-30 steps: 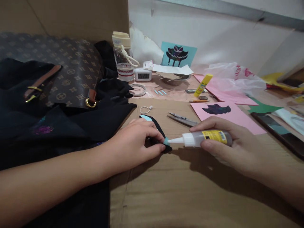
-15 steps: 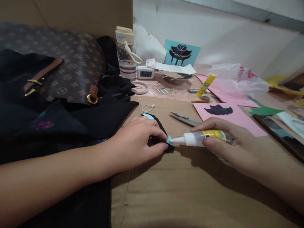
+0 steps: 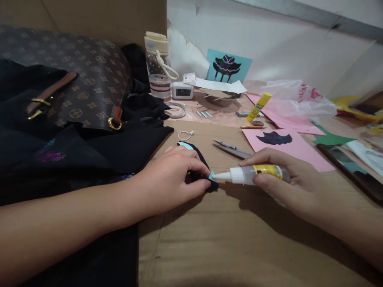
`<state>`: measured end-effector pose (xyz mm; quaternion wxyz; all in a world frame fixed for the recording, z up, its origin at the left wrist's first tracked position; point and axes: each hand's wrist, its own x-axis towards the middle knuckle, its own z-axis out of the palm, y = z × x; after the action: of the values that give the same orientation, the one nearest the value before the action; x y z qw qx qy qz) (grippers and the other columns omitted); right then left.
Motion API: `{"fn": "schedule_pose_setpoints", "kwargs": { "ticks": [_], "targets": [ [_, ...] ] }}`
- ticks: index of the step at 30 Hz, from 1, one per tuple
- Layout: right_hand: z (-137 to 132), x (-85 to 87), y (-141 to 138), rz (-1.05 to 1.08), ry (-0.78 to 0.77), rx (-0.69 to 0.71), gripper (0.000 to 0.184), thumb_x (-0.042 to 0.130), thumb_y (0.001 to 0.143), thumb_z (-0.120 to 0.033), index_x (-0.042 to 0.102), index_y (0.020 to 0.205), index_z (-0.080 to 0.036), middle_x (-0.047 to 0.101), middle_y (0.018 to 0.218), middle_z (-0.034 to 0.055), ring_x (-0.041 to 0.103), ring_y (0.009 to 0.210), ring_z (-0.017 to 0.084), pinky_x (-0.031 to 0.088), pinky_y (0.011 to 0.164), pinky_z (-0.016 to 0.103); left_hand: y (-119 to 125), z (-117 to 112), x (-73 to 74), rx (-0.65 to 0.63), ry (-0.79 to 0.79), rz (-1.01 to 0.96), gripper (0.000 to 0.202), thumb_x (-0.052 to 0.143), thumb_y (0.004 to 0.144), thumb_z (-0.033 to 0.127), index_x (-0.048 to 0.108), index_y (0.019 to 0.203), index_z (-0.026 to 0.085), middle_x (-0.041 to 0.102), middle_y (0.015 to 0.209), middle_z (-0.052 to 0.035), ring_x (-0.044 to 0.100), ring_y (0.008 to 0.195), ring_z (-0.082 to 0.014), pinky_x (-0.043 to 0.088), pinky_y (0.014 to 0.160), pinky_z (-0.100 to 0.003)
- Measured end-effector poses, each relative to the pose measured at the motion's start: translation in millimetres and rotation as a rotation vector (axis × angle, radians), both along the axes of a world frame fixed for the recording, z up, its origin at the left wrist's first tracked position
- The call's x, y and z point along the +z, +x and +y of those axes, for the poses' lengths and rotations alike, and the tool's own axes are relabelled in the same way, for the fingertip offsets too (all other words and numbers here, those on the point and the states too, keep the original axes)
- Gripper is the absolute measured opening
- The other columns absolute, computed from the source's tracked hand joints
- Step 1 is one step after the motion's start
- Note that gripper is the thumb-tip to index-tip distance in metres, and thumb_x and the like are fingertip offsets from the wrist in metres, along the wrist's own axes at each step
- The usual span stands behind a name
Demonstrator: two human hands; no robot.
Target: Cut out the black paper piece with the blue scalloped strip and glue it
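Note:
My right hand (image 3: 278, 179) grips a clear glue bottle (image 3: 248, 175) with a yellow label, held sideways. Its white nozzle points left and meets the light-blue tip of a small black piece (image 3: 201, 158), which looks like fabric or paper and has light-blue patches. Thumb and fingers of my left hand (image 3: 179, 171) pinch that black piece near its right end, against the cardboard (image 3: 191, 239). Much of the piece is hidden under the left hand. Just behind the bottle lies a pair of metal tweezers (image 3: 231, 150).
Pink paper with a dark cut-out (image 3: 273, 138) lies at right, near a yellow glue stick (image 3: 259, 107). Thin blue strips (image 3: 204, 114), a tape roll (image 3: 176, 110), a clock (image 3: 182, 91) and a bottle (image 3: 158, 65) stand or lie behind. A brown bag (image 3: 86, 87) and dark cloth fill the left.
Hardly anything differs. The view has shifted very slightly; both hands keep their hold, and the nozzle stays at the light-blue tip.

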<state>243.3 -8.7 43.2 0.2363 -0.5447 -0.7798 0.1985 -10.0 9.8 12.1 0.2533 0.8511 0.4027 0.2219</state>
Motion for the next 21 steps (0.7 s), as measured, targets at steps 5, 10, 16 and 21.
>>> {"fn": "schedule_pose_setpoints", "kwargs": {
  "ticks": [5,10,16,21],
  "targets": [
    [-0.3,2.1,-0.8,-0.004,0.007,0.005,0.022,0.063,0.085,-0.048,0.071,0.087,-0.027,0.072,0.075,0.0006,0.063,0.061,0.020,0.047,0.053,0.030,0.5,-0.9,-0.1,0.001,-0.006,-0.006,0.011,0.070,0.087,0.026,0.080,0.091,0.022,0.070,0.088,-0.0028,0.060,0.092,-0.0222,0.043,0.085,-0.037],
    [0.5,3.3,-2.3,-0.016,0.025,0.009,0.021,0.062,0.085,-0.046,0.071,0.087,-0.027,0.072,0.072,0.0005,0.060,0.057,0.019,0.043,0.050,0.030,0.4,-0.3,0.6,0.008,-0.006,-0.006,0.011,0.071,0.087,0.025,0.080,0.092,0.022,0.070,0.089,-0.0028,0.061,0.093,-0.0222,0.042,0.085,-0.036],
    [-0.2,4.3,-2.8,-0.027,0.022,0.014,0.021,0.062,0.086,-0.046,0.070,0.087,-0.027,0.070,0.070,-0.0005,0.058,0.053,0.018,0.041,0.048,0.030,0.4,0.4,-0.1,-0.002,0.000,0.001,0.011,0.071,0.087,0.026,0.080,0.093,0.022,0.070,0.089,-0.0028,0.061,0.092,-0.0221,0.043,0.085,-0.036],
    [0.4,5.0,-3.2,-0.040,0.020,0.011,0.021,0.062,0.085,-0.046,0.070,0.086,-0.027,0.070,0.069,0.0000,0.058,0.053,0.019,0.041,0.048,0.030,0.0,-1.4,0.4,0.001,-0.003,0.001,0.011,0.070,0.087,0.025,0.080,0.093,0.023,0.070,0.089,-0.0029,0.061,0.093,-0.0223,0.044,0.086,-0.037]
  ]
}}
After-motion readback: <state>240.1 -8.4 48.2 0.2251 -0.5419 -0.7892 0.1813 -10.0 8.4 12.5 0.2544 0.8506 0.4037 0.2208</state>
